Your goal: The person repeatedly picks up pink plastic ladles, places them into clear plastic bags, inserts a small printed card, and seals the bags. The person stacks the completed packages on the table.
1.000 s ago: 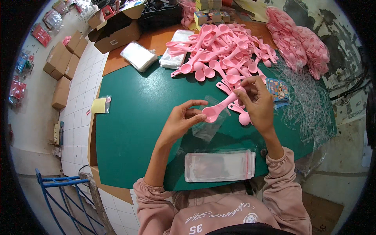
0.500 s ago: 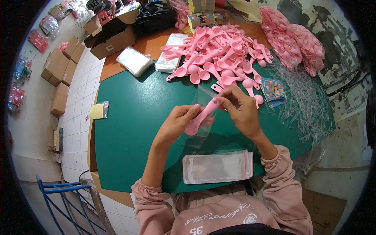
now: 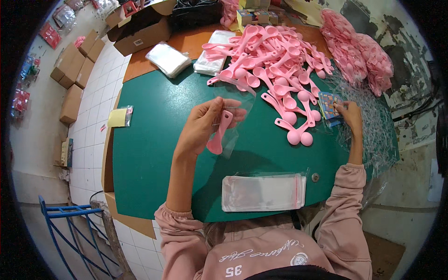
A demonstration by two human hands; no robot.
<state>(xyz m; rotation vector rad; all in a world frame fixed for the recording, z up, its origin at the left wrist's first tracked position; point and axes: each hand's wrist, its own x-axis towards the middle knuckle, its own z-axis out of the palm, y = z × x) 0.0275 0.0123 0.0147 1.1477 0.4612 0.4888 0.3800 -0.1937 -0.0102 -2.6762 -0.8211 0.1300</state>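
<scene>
My left hand [image 3: 204, 120] holds a clear plastic bag [image 3: 229, 144] up over the green table. Inside the bag lies one pink measuring spoon [image 3: 219, 132], its holed handle end upward. Off to the right, my right hand [image 3: 351, 115] pinches at a small stack of printed blue cards [image 3: 329, 107]. A large heap of pink measuring spoons [image 3: 275, 60] spreads across the back of the table, and a few lie loose in front of it. Near the front edge sits a stack of flat clear bags [image 3: 263, 192].
Two packs of clear bags [image 3: 168, 59] lie at the back left. Clear plastic strips [image 3: 373, 126] pile up along the right edge below bagged pink spoons [image 3: 345, 46]. A yellow packet [image 3: 120, 117] rests at the left edge. A blue metal frame [image 3: 70, 211] stands lower left.
My right hand has let go of the spoon and moved right to the cards. The spoon now sits inside the bag in my left hand, which has shifted slightly left.
</scene>
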